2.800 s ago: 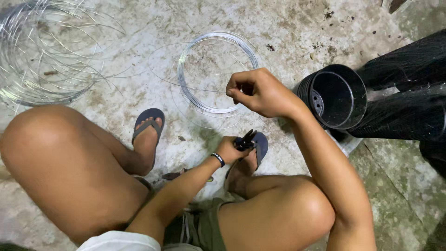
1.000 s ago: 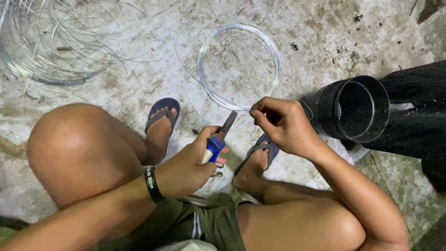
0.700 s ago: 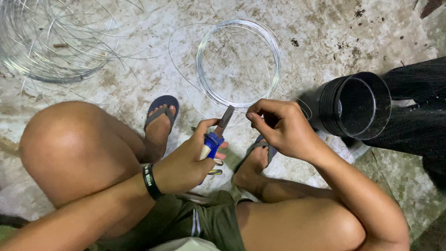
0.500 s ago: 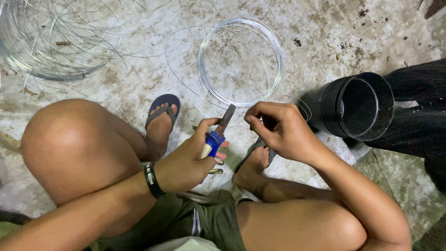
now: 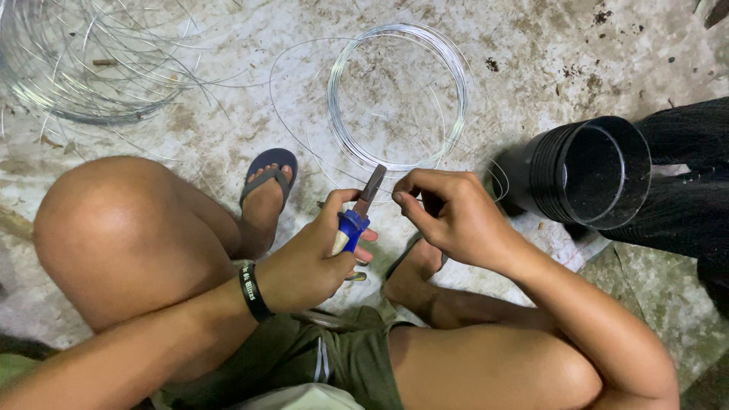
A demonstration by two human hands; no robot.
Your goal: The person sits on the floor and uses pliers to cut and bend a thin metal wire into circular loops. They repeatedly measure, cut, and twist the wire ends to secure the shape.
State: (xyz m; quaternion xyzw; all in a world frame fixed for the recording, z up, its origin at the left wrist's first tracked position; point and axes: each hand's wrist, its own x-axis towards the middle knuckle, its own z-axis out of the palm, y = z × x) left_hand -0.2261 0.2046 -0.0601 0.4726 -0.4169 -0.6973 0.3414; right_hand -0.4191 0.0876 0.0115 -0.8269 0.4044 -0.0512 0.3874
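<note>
Shiny metal wire coil on rough stained concrete floor; pliers (blue plastic grips).

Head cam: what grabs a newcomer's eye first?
Centre frame, the left hand grips blue-handled pliers while the right hand pinches thin wire beside their tip. Just beyond on the concrete floor lies a neat wire coil, with a looser wire tangle at top left. A black ribbed pot lies on its side at right.
</note>
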